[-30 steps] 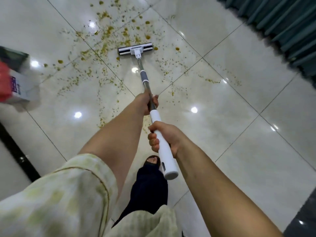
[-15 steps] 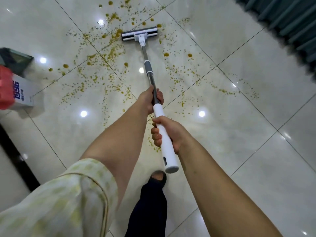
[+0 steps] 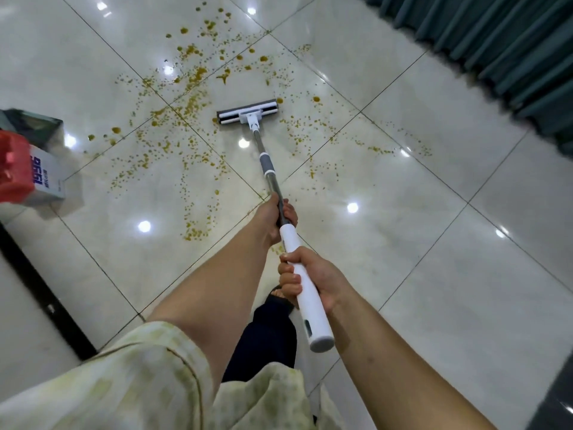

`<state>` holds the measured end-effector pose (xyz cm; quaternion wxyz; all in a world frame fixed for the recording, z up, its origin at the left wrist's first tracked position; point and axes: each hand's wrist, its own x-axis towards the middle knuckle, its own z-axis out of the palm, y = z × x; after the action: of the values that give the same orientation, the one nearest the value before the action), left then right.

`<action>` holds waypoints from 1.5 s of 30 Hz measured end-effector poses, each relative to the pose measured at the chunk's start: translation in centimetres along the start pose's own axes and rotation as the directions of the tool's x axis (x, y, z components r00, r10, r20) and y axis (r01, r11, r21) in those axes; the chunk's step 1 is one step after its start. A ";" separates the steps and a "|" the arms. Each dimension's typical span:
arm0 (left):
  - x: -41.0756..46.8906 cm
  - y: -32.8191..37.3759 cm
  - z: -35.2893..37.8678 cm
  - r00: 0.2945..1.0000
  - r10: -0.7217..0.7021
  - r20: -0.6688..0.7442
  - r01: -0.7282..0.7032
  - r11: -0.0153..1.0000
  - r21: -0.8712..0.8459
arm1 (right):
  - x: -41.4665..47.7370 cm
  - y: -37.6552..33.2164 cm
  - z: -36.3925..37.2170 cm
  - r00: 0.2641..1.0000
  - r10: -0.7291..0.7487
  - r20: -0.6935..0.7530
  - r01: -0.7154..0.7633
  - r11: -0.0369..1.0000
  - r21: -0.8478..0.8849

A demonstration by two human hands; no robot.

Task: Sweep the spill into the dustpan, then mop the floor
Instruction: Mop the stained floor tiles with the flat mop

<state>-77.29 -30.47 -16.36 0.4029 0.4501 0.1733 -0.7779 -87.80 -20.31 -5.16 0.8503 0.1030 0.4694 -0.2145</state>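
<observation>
Now both hands hold a flat mop (image 3: 267,169) out in front of the person. The left hand (image 3: 271,220) is nearer the mop head, with its fingers curled tight round the grey metal pole, just above the white handle (image 3: 307,302). The right hand (image 3: 316,279) has its fingers and thumb wrapped round that white handle, and the end of the handle sticks out below it. The mop head (image 3: 247,112) lies flat on the floor (image 3: 434,243), which is made of big shiny pale tiles.

The spill (image 3: 189,103) is lots of small yellow-brown bits and blobs. It is spread wide over the tiles, mostly to the left of the mop head and beyond it, with more on the right and a few bits near the left hand. Some bits sit right at the ends of the mop head.

At the left edge sits a white box with blue letters (image 3: 46,178), with something red (image 3: 14,169) and blurry just beside it. A dark green curtain (image 3: 496,41) hangs at the top right. Below the hands are a pale sleeve (image 3: 124,383) and a dark trouser leg (image 3: 266,339)
</observation>
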 end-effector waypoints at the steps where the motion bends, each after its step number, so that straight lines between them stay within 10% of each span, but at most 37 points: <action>1: -1.3 -2.0 -0.6 1.000 0.000 -0.006 0.000 1.000 0.022 | -1.5 1.7 -1.0 1.000 -0.009 -0.007 0.009 1.000 0.003; 12: -14.7 -19.3 -7.1 1.000 0.017 -0.003 -0.016 0.989 0.149 | -16.6 17.8 -7.9 0.996 -0.058 -0.063 0.057 0.998 -0.010; 22: -16.6 -19.2 -4.3 0.995 0.067 -0.069 -0.050 0.973 0.226 | -17.6 16.7 -6.9 0.991 -0.127 -0.029 0.126 0.992 -0.031; 45: 19.4 12.2 22.5 0.990 0.095 -0.109 -0.073 0.979 0.191 | 8.5 -31.2 2.1 0.998 -0.042 -0.035 0.032 0.970 -0.243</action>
<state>-85.55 -61.30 -19.46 0.3807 0.5377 0.1038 -0.7451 -96.66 -51.09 -10.39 0.8427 -0.0060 0.5110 -0.1693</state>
